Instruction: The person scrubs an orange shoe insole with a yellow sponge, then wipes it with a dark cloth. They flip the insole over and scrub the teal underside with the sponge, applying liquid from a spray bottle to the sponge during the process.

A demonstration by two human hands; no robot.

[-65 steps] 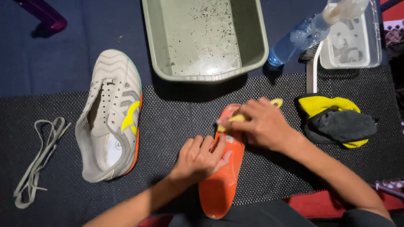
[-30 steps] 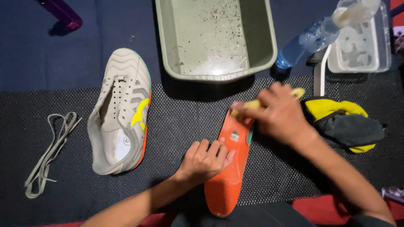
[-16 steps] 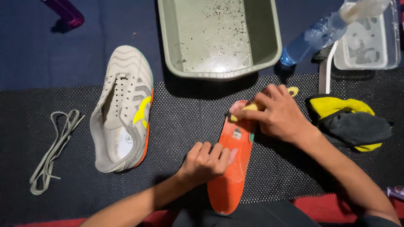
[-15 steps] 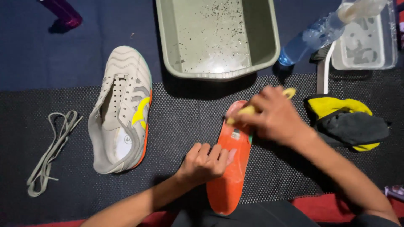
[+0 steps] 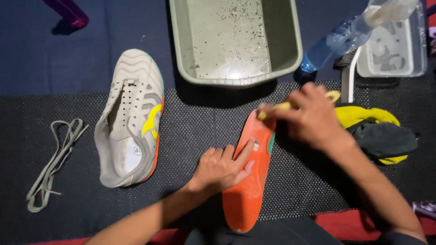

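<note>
— What has shifted since half a second ago?

— Our right hand (image 5: 313,119) has slid the brush (image 5: 290,105) up to the toe end of the insole (image 5: 250,181); before, it sat a little lower on the orange surface. Our left hand (image 5: 222,169) has stayed put.

— How do our fingers stand?

— The right fingers (image 5: 299,102) are clenched around the yellow brush handle, whose tip pokes out past the knuckles. The left fingers (image 5: 243,152) lie flat and released, pressing the insole down at its middle edge without gripping it.

— Where does the insole lie?

— Under both our hands, on the black mat (image 5: 190,118), its toe under the right fingertips and its heel nearest our body.

— And what else is around?

— Just beyond the right fingers we see the grey tub (image 5: 290,50), speckled with dirt. Beside the right wrist lies a yellow and dark cloth (image 5: 381,136), and past it a spray bottle (image 5: 336,38) leaning over a clear tray (image 5: 422,54). Well left of the left fingers sits the grey shoe (image 5: 131,118), open and unlaced, with the laces (image 5: 54,159) farther left still.
</note>
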